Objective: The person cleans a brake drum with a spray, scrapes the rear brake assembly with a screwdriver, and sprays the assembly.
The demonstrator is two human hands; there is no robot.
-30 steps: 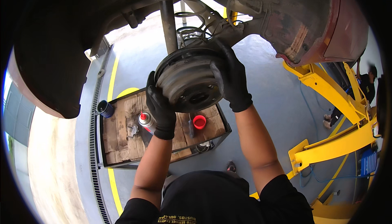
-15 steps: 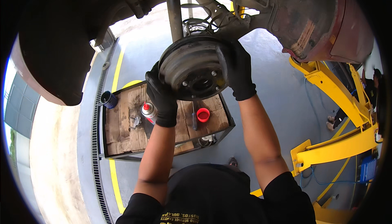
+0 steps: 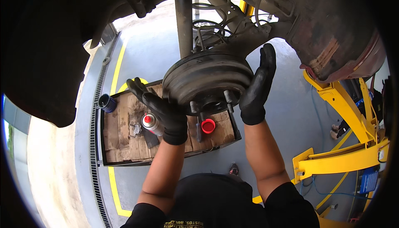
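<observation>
Got my black-gloved left hand (image 3: 161, 108) and black-gloved right hand (image 3: 257, 87) spread wide, fingers out; the round dark-grey metal brake drum (image 3: 205, 75) sits between 'em; can't tell if either palm's touching it.

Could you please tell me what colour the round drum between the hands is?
The drum is dark grey, nearly black; the head view shows it best.

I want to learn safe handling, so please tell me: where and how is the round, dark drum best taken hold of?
The drum is probably best gripped by its curved outer wall, with the left hand coming from the left and the right hand from the right, palms inward. Its round sides lie between both hands, while studs stick out of its near face.
</observation>
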